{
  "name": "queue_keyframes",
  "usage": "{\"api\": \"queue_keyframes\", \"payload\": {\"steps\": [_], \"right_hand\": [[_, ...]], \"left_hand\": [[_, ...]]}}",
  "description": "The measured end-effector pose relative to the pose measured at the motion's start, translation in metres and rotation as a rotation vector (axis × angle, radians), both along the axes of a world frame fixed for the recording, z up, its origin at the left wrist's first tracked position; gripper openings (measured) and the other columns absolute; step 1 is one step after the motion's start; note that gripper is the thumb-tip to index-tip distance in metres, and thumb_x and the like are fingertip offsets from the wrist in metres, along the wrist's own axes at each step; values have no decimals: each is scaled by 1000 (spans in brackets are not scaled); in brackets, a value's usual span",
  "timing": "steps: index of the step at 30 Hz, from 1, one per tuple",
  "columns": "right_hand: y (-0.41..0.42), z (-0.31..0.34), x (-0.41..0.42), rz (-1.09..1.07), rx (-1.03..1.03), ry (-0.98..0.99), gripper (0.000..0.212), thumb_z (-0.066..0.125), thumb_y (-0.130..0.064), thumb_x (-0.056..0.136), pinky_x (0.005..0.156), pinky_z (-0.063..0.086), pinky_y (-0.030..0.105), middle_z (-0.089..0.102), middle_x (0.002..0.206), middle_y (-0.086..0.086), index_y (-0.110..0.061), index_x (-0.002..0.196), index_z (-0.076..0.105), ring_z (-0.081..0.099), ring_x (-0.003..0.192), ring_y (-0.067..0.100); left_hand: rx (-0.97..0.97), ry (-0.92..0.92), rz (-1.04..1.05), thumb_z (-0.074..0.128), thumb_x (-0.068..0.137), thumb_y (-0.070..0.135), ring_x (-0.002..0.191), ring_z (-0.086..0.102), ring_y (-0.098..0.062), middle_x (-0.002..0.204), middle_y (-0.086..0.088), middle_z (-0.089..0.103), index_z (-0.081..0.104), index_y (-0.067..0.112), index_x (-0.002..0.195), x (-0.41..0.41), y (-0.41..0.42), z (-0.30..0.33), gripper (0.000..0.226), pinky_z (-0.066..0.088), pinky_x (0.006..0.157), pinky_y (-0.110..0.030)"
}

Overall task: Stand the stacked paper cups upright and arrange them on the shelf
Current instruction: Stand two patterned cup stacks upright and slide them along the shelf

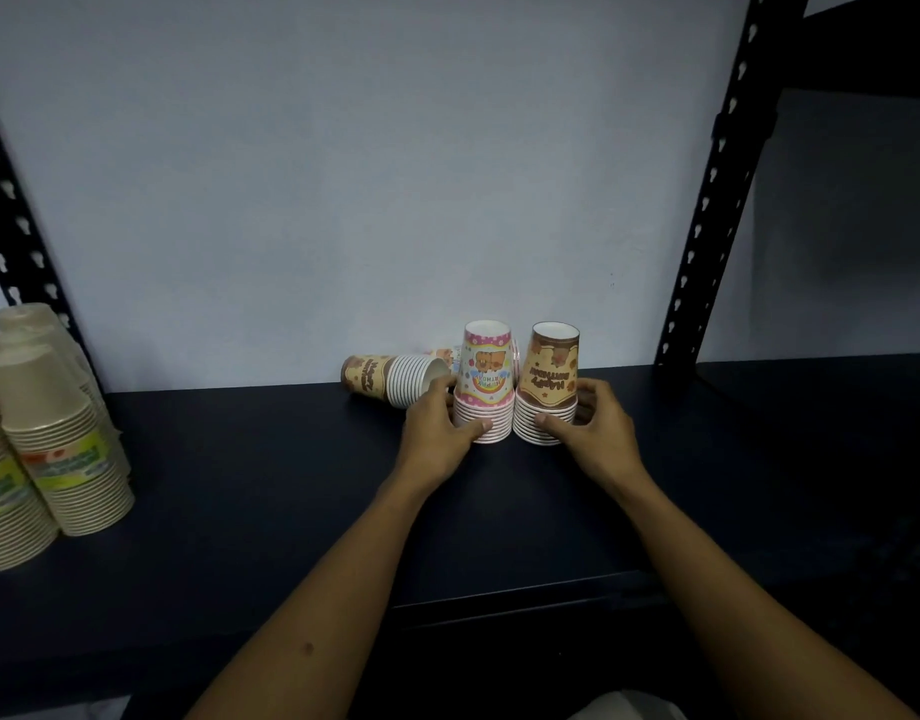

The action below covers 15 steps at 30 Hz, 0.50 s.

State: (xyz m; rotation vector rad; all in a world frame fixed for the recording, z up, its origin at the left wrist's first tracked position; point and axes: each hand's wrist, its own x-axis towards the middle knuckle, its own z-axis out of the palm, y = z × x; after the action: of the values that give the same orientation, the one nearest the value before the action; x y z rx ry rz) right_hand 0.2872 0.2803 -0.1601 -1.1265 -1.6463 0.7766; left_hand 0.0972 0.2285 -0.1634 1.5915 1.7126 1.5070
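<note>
Two stacks of printed paper cups stand mouth-down side by side on the dark shelf point(239, 459) near the back wall. My left hand point(439, 428) grips the pink stack point(486, 376) at its lower rims. My right hand point(587, 423) grips the brown stack point(551, 376) the same way. A third brown stack point(390, 379) lies on its side just left of them, its open mouth facing right, close to my left fingers. Part of another lying stack point(447, 354) shows behind the pink one, mostly hidden.
Tall stacks of plain beige cups point(57, 433) stand at the shelf's left end. Black slotted uprights rise at the left point(10, 226) and right point(707, 226). The pale wall closes the back. The shelf's front edge point(499, 595) runs below my forearms.
</note>
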Motion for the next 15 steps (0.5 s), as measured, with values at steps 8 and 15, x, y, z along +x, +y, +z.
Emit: {"api": "queue_keyframes", "payload": {"steps": [8,15], "right_hand": [[0,0,0,-2,11,-25,62,82,-22,74,75,41,14,56,109,-9,-14,126,49,55,99,7],[-1,0,0,-7,11,-29,61,82,-22,73,72,42,12,56,109,-9,-14,125,50,55,99,7]], "left_hand": [[-24,-79,-19,74,80,7,109,55,-5,129,-4,61,50,11,135,-2,0,-1,60,44,89,-19],[-19,-63,-46,72,82,8,103,55,-2,127,-3,63,49,14,137,-4,0,-2,60,45,87,-18]]}}
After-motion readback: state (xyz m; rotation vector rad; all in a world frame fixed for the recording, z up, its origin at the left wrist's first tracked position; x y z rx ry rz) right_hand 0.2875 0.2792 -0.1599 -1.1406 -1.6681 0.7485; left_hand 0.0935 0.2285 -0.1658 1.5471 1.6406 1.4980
